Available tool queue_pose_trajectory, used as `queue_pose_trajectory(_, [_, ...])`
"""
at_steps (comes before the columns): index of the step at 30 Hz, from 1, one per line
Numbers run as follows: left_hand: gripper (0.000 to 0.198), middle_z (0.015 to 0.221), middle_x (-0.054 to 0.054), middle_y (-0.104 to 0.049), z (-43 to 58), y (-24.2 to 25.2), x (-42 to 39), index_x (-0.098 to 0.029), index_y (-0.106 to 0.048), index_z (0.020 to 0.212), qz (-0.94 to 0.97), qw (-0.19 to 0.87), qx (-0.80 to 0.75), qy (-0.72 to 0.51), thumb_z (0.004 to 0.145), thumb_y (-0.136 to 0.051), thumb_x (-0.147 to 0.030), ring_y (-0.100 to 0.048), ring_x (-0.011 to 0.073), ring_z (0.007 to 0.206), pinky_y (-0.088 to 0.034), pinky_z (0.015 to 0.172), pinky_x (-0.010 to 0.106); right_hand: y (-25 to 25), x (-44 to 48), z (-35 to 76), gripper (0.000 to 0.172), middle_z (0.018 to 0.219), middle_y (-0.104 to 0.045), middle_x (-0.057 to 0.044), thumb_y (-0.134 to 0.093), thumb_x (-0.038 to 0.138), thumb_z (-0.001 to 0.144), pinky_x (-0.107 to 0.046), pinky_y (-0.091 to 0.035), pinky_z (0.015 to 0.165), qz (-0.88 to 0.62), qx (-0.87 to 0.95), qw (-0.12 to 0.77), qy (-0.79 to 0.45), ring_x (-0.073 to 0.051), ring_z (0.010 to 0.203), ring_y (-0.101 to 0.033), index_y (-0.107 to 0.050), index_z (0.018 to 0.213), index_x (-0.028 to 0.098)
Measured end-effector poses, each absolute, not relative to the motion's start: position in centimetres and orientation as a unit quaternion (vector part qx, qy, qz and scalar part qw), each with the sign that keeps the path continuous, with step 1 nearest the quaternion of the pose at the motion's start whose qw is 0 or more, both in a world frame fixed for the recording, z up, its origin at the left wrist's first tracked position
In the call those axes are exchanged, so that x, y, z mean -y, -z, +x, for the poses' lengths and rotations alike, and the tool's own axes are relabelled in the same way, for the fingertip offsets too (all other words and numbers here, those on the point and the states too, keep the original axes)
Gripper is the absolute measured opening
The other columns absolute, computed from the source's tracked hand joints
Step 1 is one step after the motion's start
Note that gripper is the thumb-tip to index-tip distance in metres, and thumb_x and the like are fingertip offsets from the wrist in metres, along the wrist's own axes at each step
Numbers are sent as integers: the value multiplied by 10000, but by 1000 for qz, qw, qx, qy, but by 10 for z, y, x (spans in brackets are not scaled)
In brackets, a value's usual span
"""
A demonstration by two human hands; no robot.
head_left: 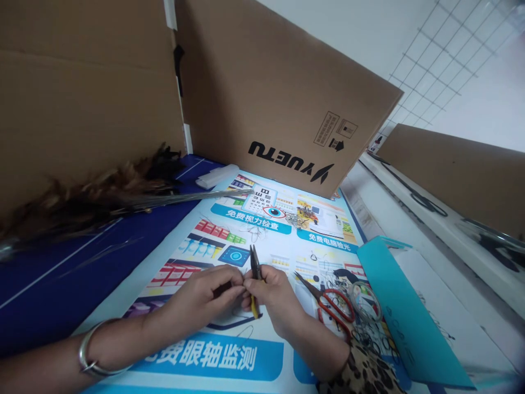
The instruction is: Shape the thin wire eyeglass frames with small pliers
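Observation:
My right hand (273,293) is closed around a pair of pliers (255,262) with dark jaws pointing up and away and a yellow handle end showing below. My left hand (217,290) meets it at the fingertips, thumb and fingers pinched together. Whatever thin piece the left fingers hold is too small to make out. Right of my hands lie scissors (336,306) with red handles and dark blades. A coil of wire (366,302) and a tangle of small wire pieces (369,336) sit beside them. More fine wire bits (295,219) lie beyond the pliers.
Brown feathers (123,183) and a bundle of long thin rods (197,196) lie at the left on blue cloth (82,268). Cardboard panels (262,82) stand behind. A teal box flap (410,317) is at the right. A printed poster (217,355) covers the table.

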State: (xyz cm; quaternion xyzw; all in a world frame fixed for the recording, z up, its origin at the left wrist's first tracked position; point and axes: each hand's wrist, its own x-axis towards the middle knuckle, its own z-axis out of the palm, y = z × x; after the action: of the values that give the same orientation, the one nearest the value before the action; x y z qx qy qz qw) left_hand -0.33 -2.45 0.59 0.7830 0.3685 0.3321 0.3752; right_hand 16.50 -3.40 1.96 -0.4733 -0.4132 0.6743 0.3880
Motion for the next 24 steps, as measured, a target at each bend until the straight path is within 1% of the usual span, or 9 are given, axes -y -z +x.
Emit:
queue_pose_trajectory(4, [112, 730, -3, -643, -1, 1, 24, -187, -570, 800, 708, 479, -394, -337, 864, -498, -245, -573, 129, 658, -430, 602, 231, -20, 35, 164, 219, 554, -560, 27, -661, 305, 655, -231, -416, 502, -477, 404, 388, -677, -107, 473, -534, -544, 759, 153])
queue_pose_trajectory(7, [136, 668, -13, -616, -1, 7, 22, -182, -529, 773, 650, 549, -394, -348, 860, -504, -283, -537, 116, 590, -406, 548, 220, -21, 35, 164, 216, 561, -564, 25, -653, 291, 648, -229, -408, 488, -481, 398, 386, -679, -107, 467, -529, -550, 777, 152])
queue_pose_trajectory(10, [165, 614, -24, -583, 1, 9, 21, -180, -500, 740, 609, 586, -404, -350, 839, -528, -309, -511, 109, 544, -381, 508, 212, -19, 35, 164, 203, 560, -568, 23, -642, 277, 648, -232, -412, 485, -482, 401, 390, -675, -106, 462, -527, -557, 781, 149])
queue_pose_trajectory(14, [198, 605, -26, -554, 1, 3, 21, -170, -523, 713, 604, 573, -423, -357, 817, -546, -336, -495, 111, 549, -370, 517, 219, -18, 36, 163, 183, 555, -570, 25, -635, 270, 647, -234, -420, 491, -469, 402, 405, -674, -106, 464, -530, -556, 762, 151])
queue_pose_trajectory(18, [213, 632, -21, -561, -1, -6, 23, -169, -597, 758, 627, 548, -431, -347, 827, -523, -356, -493, 122, 573, -374, 536, 228, -18, 36, 162, 178, 556, -572, 28, -645, 254, 643, -227, -417, 492, -468, 410, 411, -666, -101, 463, -528, -559, 759, 151])
queue_pose_trajectory(24, [278, 610, -18, -572, -2, -9, 23, -179, -627, 708, 647, 530, -427, -343, 840, -511, -395, -499, 135, 577, -384, 536, 224, -19, 36, 161, 217, 568, -573, 25, -666, 300, 649, -221, -413, 493, -471, 431, 402, -657, -99, 474, -533, -571, 767, 145])
